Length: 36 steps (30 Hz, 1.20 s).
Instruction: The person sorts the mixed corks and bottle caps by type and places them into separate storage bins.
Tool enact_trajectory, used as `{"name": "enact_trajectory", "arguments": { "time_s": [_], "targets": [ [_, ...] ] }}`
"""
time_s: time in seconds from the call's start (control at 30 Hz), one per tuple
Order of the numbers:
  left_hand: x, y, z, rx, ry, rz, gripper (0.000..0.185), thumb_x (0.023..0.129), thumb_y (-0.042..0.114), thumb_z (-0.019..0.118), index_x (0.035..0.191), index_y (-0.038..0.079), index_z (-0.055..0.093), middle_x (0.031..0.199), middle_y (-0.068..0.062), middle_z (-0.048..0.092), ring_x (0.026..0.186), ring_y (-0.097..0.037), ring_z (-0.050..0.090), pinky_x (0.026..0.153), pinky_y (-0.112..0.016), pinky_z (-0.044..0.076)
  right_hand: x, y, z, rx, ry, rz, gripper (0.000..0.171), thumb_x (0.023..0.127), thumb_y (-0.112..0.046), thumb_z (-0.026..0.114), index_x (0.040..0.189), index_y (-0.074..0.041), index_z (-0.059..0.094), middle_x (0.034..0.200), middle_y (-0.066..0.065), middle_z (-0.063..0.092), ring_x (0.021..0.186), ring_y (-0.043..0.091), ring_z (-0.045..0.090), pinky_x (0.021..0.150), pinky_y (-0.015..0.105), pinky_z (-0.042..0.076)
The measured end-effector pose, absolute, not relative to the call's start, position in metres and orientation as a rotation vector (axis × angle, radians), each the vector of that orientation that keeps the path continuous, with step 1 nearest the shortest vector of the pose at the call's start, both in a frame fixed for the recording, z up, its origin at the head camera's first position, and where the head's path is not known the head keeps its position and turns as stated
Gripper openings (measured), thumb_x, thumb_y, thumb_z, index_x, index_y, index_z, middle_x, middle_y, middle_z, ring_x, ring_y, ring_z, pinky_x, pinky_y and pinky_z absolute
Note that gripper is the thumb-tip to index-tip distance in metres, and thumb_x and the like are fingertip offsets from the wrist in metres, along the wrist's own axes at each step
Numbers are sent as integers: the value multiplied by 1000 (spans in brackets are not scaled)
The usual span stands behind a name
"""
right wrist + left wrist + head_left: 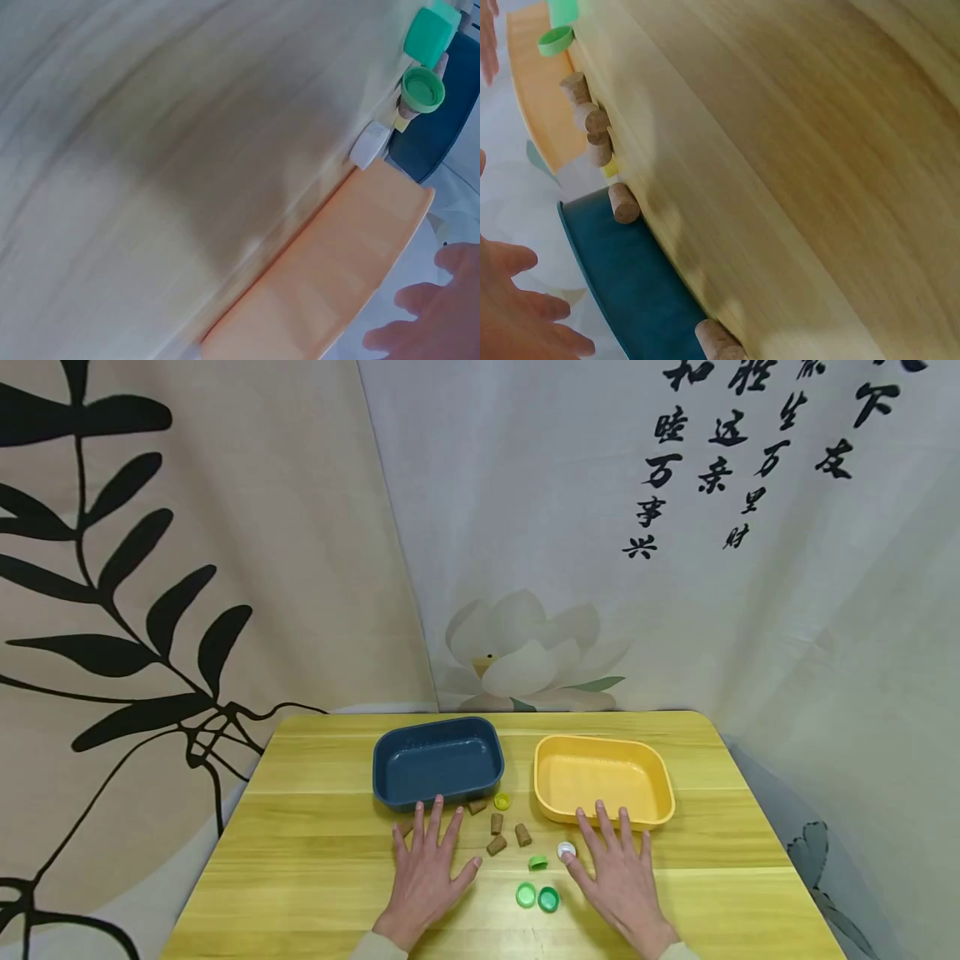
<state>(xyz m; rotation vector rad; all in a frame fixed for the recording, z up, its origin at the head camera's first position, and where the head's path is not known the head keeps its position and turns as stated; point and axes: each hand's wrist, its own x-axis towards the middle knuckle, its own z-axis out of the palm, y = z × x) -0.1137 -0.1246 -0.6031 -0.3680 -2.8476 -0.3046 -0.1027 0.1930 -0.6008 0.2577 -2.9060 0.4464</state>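
My left hand (pixel 427 878) is held above the table with its fingers spread, holding nothing. It is nearest to the dark blue tray (pixel 380 777), and one cork (pixel 406 828) shows beside its index and little fingers. My right hand (pixel 618 883), likewise spread and holding nothing, is in front of the yellow tray (pixel 666 810). By its thumb lies a white bottle cap (pixel 566 849). Between the hands are several corks (pixel 497 845), a yellow cap (pixel 502 801), and three green caps (pixel 526 894). In the right wrist view, the white cap (pixel 370 145) stands near the yellow tray's corner.
The wooden table (pixel 315 860) has its far edge against a hanging cloth (pixel 525 527) printed with a lotus and writing. A second cloth (pixel 300 527) with black leaves hangs at the left. Both trays stand toward the back of the table.
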Motion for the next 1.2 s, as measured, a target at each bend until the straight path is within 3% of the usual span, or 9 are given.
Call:
{"name": "enact_trajectory", "arguments": {
  "time_s": [0.47,0.87,1.2],
  "targets": [
    [-111,-124,-601,-369,-2856,-371,76,96,62,59,156,17,48,167,-18,29,151,-48,26,108,-81,25,-87,183,-603,405,-2837,419,72,99,-62,56,157,-20,47,164,15,37,148,53,28,105,81,28],
    [-108,-122,-600,-413,-2801,-428,72,95,55,63,152,12,53,163,-18,37,149,-47,33,110,-77,27,-67,166,-601,567,-3003,337,82,97,-70,53,157,-15,46,162,12,42,149,46,32,109,72,34],
    [-104,-118,-602,-431,-2790,-420,71,94,54,64,150,11,54,161,-20,39,147,-47,35,112,-75,27,-64,159,-605,628,-3079,350,81,94,-67,60,152,-11,52,160,16,43,149,46,33,109,72,35]
  ]
}}
